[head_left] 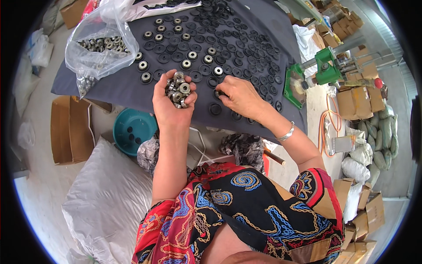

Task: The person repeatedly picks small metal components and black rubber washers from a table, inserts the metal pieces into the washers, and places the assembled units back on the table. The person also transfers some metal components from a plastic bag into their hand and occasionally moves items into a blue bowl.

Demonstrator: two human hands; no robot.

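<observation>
Two hands at work over a dark cloth covered in small black discs and metal bearings

The left hand (173, 99) is cupped palm-up, holding a heap of metal bearings (177, 90) just above the near part of the grey cloth (110, 86) on the desk. The right hand (237, 97), with a silver bangle (285, 132) at the wrist, rests fingertips-down on the cloth just beside the left, pinched narrow on one bearing (218, 93) over a black disc. Rows of black discs (246, 44) fill the cloth, some near the left hand already carrying a bearing. A clear plastic bag (99, 48) with more bearings lies at the cloth's left edge. A green press tool (325, 66) stands at the right, a teal bowl (132, 130) on the floor below
</observation>
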